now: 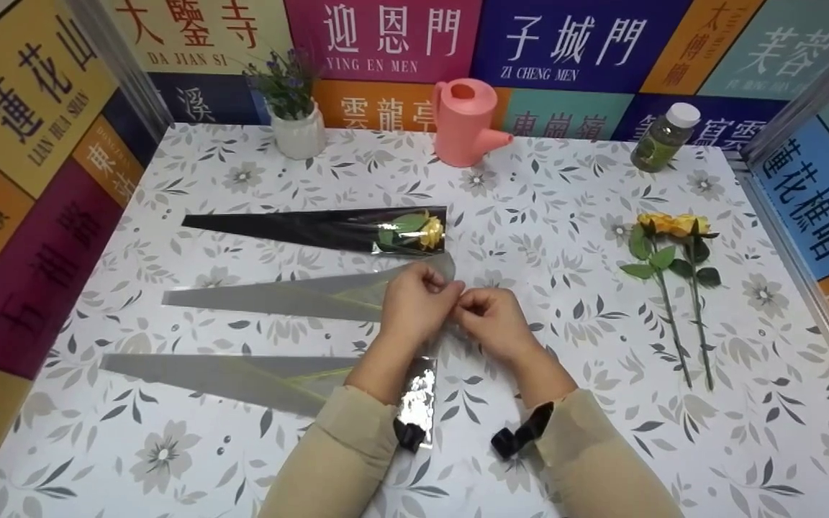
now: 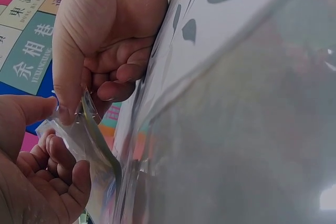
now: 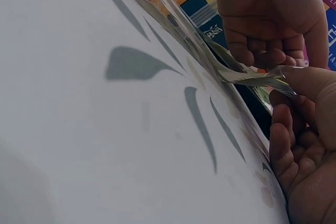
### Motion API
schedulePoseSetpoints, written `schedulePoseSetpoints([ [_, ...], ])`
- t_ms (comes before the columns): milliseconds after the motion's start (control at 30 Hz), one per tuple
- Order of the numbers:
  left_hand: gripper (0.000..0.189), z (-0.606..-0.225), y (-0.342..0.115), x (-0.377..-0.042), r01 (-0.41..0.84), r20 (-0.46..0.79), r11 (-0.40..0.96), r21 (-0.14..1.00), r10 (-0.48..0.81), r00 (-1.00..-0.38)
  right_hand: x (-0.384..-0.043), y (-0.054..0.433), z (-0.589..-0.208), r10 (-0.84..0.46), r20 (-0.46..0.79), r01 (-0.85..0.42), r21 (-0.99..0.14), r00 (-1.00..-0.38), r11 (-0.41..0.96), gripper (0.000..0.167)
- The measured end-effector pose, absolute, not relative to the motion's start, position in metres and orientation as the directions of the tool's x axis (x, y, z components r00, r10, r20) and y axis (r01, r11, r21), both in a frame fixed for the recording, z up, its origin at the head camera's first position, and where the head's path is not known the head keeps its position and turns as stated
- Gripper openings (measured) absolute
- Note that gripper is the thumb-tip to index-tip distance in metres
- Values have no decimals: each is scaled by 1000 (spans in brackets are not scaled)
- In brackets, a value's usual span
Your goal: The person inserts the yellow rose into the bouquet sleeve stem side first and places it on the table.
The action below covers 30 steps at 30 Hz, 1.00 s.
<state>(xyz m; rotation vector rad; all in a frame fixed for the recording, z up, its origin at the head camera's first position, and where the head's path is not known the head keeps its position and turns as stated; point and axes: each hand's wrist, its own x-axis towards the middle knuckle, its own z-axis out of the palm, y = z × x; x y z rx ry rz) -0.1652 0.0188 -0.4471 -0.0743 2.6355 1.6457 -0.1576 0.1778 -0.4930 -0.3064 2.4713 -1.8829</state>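
Both hands meet at the wide mouth of a grey, see-through flower sleeve (image 1: 278, 298), the middle of three on the table. My left hand (image 1: 418, 302) pinches its film edge between thumb and fingers. Right beside it, my right hand (image 1: 497, 324) pinches the same edge. The wrist views show the clear film (image 2: 100, 148) raised between the fingertips, bent and slightly parted at the lip. Above lies a black-backed sleeve (image 1: 278, 229) with a yellow rose (image 1: 430, 232) inside. A second grey sleeve (image 1: 206, 374) lies below, partly hidden by the left forearm.
Two yellow artificial roses (image 1: 673, 224) with green stems lie at the right. Along the back stand a white potted plant (image 1: 298, 137), a pink watering can (image 1: 466, 126) and a white-capped jar (image 1: 663, 140). Printed panels border the patterned tabletop (image 1: 565, 432).
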Motion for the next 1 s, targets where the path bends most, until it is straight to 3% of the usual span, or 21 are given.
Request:
schedulePoseSetpoints([
  [533, 23, -441, 5, -170, -59, -94, 378, 924, 75, -993, -156, 180, -489, -146, 9, -32, -987, -989, 158, 11],
  [800, 31, -442, 3, -170, -60, -106, 387, 920, 97, -990, -157, 179, -490, -158, 18, -45, -985, -987, 164, 11],
  [1000, 25, -441, 1, -169, -46, -101, 401, 915, 116, -988, -158, 179, -490, -151, 4, -30, -985, -988, 170, 10],
])
